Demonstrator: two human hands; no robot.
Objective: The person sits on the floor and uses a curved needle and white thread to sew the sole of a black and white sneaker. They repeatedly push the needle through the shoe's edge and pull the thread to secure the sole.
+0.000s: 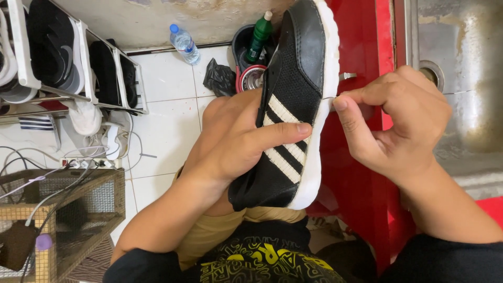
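White tiled floor (167, 131) below a stained wall (157, 21) at upper centre. Shoe rack (84, 52) upper left, wire cage (78, 209) lower left. Steel sink (466, 78) and red cabinet (361, 173) at right.

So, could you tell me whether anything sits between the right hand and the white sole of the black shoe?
Nothing visible does. The right hand already has its fingertips pinched on the edge of the white sole, while the left hand holds the black shoe from the other side, thumb across its white stripes.

- Bare white floor tiles (167, 131) left of my left hand (236, 144) leave room.
- Red cabinet (361, 173) and steel sink (466, 78) hem my right hand (403, 126).
- Green bottle (258, 36) and bowl (252, 77) stand past the shoe (293, 105).
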